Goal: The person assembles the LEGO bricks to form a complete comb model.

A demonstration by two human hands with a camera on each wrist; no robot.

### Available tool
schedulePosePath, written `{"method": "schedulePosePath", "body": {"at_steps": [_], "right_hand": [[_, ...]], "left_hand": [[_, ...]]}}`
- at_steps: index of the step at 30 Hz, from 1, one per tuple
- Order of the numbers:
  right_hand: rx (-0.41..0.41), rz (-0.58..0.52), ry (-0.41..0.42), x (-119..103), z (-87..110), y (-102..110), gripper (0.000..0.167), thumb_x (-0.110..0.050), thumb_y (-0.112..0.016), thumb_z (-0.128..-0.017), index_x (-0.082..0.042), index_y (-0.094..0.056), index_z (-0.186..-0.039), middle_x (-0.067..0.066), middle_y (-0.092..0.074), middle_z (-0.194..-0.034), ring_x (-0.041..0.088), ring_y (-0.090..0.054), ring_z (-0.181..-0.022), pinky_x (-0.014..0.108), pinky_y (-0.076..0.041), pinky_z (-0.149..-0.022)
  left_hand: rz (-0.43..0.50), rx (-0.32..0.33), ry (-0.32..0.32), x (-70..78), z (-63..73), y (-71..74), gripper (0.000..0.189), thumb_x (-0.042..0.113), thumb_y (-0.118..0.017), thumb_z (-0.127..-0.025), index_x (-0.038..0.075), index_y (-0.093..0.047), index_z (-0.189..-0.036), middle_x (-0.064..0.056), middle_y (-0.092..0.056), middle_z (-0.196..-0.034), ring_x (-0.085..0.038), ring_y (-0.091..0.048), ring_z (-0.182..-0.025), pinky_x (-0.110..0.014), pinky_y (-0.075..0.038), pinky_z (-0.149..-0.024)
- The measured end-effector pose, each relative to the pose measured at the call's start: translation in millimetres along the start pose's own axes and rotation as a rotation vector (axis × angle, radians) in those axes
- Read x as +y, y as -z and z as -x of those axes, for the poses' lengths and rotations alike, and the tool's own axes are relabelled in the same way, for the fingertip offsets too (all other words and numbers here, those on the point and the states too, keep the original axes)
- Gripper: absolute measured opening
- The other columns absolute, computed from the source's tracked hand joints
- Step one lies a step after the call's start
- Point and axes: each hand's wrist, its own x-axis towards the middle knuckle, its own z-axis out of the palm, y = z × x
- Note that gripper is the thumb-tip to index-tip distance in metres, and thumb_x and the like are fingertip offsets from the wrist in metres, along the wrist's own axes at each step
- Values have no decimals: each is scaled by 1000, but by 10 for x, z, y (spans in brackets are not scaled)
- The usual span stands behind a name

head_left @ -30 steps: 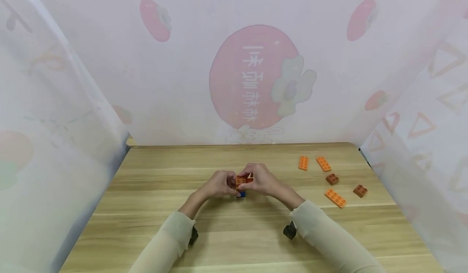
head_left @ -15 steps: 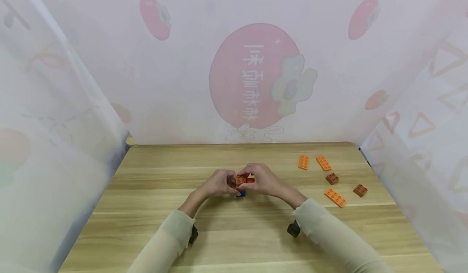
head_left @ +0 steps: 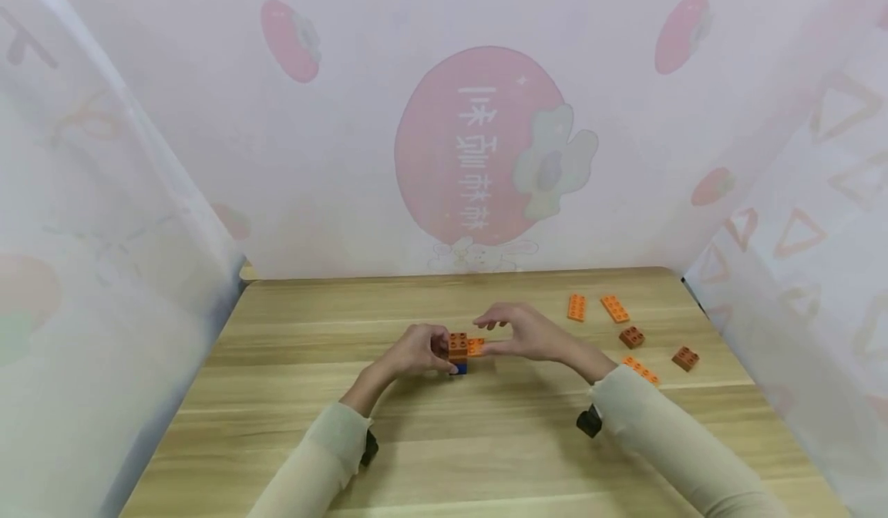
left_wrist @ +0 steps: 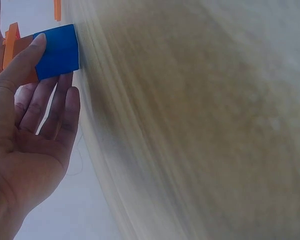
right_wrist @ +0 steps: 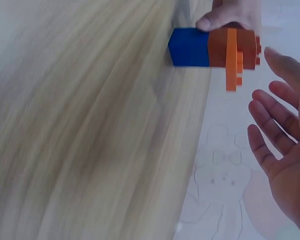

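Note:
A small stack of toy building bricks stands at the middle of the table. At its bottom is a blue brick [right_wrist: 190,48], with a brown brick [right_wrist: 217,49] on that. Above lies an orange plate [head_left: 475,346] that juts out to the right, topped by another brown brick [head_left: 458,343]. My left hand [head_left: 418,348] holds the stack from the left; in the left wrist view its thumb lies across the brown and blue bricks. My right hand [head_left: 533,334] is just right of the stack, and in the right wrist view its spread fingers stand apart from it.
On the right of the wooden table [head_left: 312,317] lie loose orange plates [head_left: 576,307] and brown bricks [head_left: 631,338]. The right sleeve [head_left: 652,418] partly covers one plate [head_left: 641,371]. A pale printed curtain [head_left: 333,156] encloses the back and sides.
My right hand has let go of the top of the stack and drawn back to the right, its fingers spreading. The left hand has kept its hold in the same place.

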Motion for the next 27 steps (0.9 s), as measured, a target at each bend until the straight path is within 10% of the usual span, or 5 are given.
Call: {"method": "schedulePosePath", "body": {"at_steps": [27], "right_hand": [[-24,155,-36,349,650,630,38,-19,-87,-90,-6,-76,-125,5,-75,-116,26,-72,-101,45,-62,-81]], "left_hand": [[5,4,11,-21,46,11,31,10,-94,-80,9,-67,-94,1,-72,-91,-12,-66,-82,-26,-58,-74]]}}
